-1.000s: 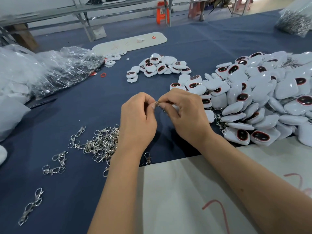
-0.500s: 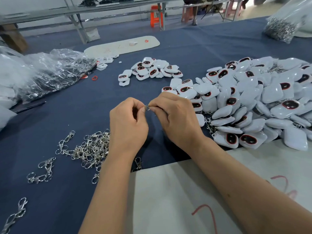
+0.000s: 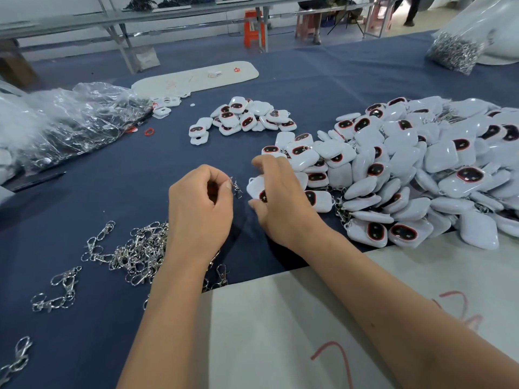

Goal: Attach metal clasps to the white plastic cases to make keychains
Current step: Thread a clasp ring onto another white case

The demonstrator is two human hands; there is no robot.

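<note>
My left hand (image 3: 200,211) pinches a small metal clasp (image 3: 236,187) at its fingertips, just above the blue cloth. My right hand (image 3: 280,203) is beside it with fingers spread and loosely extended over a white plastic case (image 3: 256,189) with a dark red-rimmed window. That case lies at the left edge of the big heap of white cases (image 3: 421,169). The clasp ends close to the case's corner; whether they are joined I cannot tell. Loose metal clasps (image 3: 140,251) lie in a pile left of my left forearm.
A smaller cluster of cases (image 3: 244,116) sits farther back. Crumpled clear plastic bags (image 3: 70,122) lie at the left, and a bag of metal parts (image 3: 457,49) is at the far right. A white board (image 3: 280,332) covers the near edge under my right forearm. Red rings (image 3: 149,131) lie on the cloth.
My hands were pressed together working the clasp at the case. Now they have parted: the right hand has opened and moved right over the case, while the left keeps the clasp.
</note>
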